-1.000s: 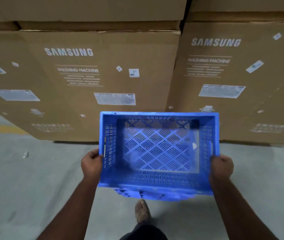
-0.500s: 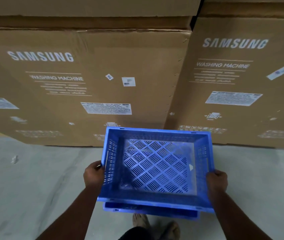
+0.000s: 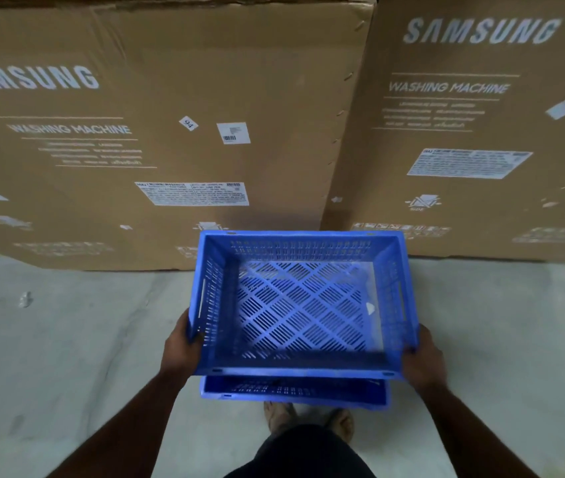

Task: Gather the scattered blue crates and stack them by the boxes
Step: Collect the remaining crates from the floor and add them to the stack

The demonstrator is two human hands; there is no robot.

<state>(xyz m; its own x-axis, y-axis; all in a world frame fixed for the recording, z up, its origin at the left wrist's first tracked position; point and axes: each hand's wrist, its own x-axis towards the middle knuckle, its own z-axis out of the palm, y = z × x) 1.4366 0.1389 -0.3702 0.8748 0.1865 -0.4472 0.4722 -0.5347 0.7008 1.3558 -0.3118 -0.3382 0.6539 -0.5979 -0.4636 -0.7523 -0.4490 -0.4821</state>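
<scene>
Gripped at both short ends: upper blue crate (image 3: 303, 305) clamped between left hand (image 3: 181, 346) and right hand (image 3: 424, 357), fingers curled around its near corners. Held open side up, long axis running left to right, just in front of the cardboard boxes (image 3: 170, 132). Beneath it, second crate (image 3: 294, 389) mostly hidden, only its near wall showing. Fingertips out of sight behind the walls.

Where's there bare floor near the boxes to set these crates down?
Bare floor lies left of the crates, below the left box; more on the right below the right box, past the right hand. It is crowded by the feet.
</scene>
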